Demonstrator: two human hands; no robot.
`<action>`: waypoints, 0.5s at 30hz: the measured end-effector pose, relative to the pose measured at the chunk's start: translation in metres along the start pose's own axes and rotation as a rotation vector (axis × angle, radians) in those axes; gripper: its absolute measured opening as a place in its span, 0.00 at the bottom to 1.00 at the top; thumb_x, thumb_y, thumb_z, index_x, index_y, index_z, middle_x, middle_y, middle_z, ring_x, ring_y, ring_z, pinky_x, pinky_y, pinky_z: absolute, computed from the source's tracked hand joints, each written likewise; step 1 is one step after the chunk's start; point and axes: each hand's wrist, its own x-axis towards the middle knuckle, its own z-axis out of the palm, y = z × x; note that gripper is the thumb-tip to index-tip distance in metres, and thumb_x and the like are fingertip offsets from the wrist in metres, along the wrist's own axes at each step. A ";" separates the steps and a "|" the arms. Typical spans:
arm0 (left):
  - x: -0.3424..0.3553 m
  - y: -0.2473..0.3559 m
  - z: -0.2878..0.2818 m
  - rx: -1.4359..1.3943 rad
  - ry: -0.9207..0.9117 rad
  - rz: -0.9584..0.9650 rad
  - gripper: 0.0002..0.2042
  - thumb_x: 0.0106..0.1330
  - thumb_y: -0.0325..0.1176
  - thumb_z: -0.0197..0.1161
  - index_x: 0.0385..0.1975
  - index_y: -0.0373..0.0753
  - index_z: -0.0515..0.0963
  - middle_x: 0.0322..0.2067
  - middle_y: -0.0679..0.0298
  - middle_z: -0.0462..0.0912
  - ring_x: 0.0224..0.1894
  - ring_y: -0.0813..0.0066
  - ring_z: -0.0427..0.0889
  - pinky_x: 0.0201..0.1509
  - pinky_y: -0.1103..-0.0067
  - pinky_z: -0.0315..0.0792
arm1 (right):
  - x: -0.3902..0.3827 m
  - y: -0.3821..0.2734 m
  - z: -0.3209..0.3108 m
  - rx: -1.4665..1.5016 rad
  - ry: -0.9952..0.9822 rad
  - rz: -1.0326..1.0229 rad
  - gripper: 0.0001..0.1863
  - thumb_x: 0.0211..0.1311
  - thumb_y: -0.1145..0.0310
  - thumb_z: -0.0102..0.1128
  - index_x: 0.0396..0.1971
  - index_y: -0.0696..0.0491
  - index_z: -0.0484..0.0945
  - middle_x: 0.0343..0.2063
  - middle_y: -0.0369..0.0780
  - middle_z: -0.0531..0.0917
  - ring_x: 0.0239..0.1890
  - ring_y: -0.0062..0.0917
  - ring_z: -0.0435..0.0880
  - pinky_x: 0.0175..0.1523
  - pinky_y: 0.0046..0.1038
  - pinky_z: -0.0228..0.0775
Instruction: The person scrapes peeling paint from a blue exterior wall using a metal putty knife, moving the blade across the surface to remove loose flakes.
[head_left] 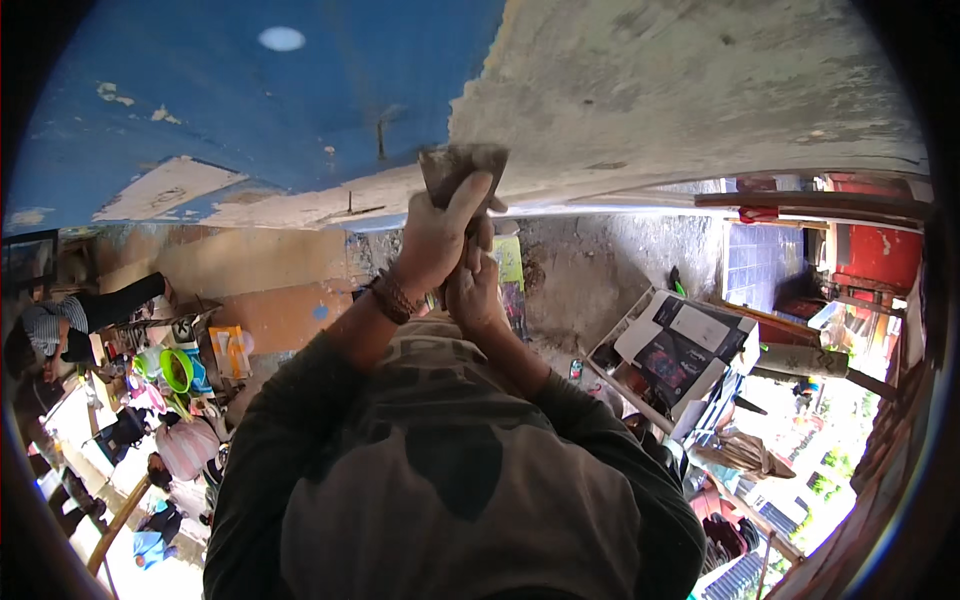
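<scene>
My left hand [435,240] wraps round a flat metal scraper [443,168], with fingers over the back of its broad blade. Below it, my right hand [475,295] is closed on the scraper's handle, partly hidden by the left. The blade's edge meets the surface above me at the border between blue paint [260,100] and rough grey plaster [680,80]. Pale peeled patches [160,190] show in the blue paint at the left. A beaded bracelet is on my left wrist.
A person in a striped top [50,330] is at the far left, near a green basin [176,368] and piled bags. A frame holding dark printed cardboard [675,345] stands at the right, below a wooden beam [780,200]. Clutter lines both sides.
</scene>
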 end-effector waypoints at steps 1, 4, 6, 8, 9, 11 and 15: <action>-0.005 0.011 0.005 -0.009 0.004 0.042 0.19 0.64 0.45 0.53 0.23 0.32 0.76 0.10 0.64 0.72 0.06 0.82 0.65 0.10 0.86 0.59 | -0.005 -0.008 -0.001 -0.001 0.004 0.010 0.21 0.66 0.56 0.38 0.21 0.57 0.66 0.09 0.35 0.69 0.09 0.17 0.67 0.14 0.20 0.54; -0.006 0.003 0.003 0.039 -0.036 0.051 0.21 0.66 0.46 0.49 0.25 0.31 0.74 0.10 0.61 0.72 0.06 0.80 0.65 0.09 0.85 0.59 | -0.002 -0.016 -0.002 -0.115 -0.023 -0.157 0.19 0.65 0.60 0.36 0.22 0.58 0.67 0.08 0.36 0.70 0.10 0.18 0.69 0.15 0.21 0.56; -0.002 -0.006 0.001 0.060 0.019 -0.039 0.21 0.65 0.48 0.50 0.25 0.32 0.74 0.10 0.61 0.72 0.06 0.80 0.65 0.09 0.84 0.59 | -0.004 -0.014 -0.001 -0.106 0.015 0.022 0.16 0.64 0.63 0.36 0.23 0.58 0.67 0.08 0.38 0.71 0.10 0.20 0.70 0.15 0.22 0.57; -0.002 0.002 0.002 0.030 0.022 -0.022 0.21 0.64 0.47 0.52 0.24 0.32 0.75 0.10 0.63 0.72 0.06 0.81 0.65 0.09 0.85 0.59 | 0.000 -0.021 -0.001 -0.152 0.015 -0.012 0.16 0.63 0.64 0.36 0.23 0.58 0.67 0.08 0.37 0.70 0.10 0.20 0.70 0.15 0.22 0.58; -0.010 0.009 0.007 -0.002 0.022 -0.022 0.21 0.63 0.47 0.54 0.23 0.32 0.75 0.10 0.64 0.72 0.06 0.82 0.66 0.09 0.85 0.60 | -0.006 -0.029 -0.001 -0.201 0.020 -0.031 0.15 0.62 0.65 0.35 0.23 0.58 0.68 0.08 0.37 0.70 0.11 0.21 0.71 0.16 0.23 0.58; -0.014 0.009 0.008 0.009 -0.015 0.029 0.21 0.63 0.48 0.54 0.24 0.32 0.76 0.10 0.64 0.72 0.06 0.82 0.66 0.09 0.85 0.60 | -0.012 -0.011 -0.006 -0.316 0.026 -0.123 0.14 0.62 0.67 0.35 0.23 0.58 0.67 0.08 0.37 0.71 0.11 0.20 0.71 0.16 0.23 0.59; -0.006 -0.005 0.000 0.008 -0.004 0.029 0.21 0.64 0.47 0.54 0.24 0.32 0.76 0.10 0.64 0.72 0.06 0.82 0.66 0.09 0.85 0.60 | -0.010 -0.010 -0.003 -0.096 -0.024 -0.032 0.14 0.62 0.67 0.37 0.21 0.58 0.67 0.10 0.37 0.72 0.12 0.21 0.71 0.17 0.23 0.60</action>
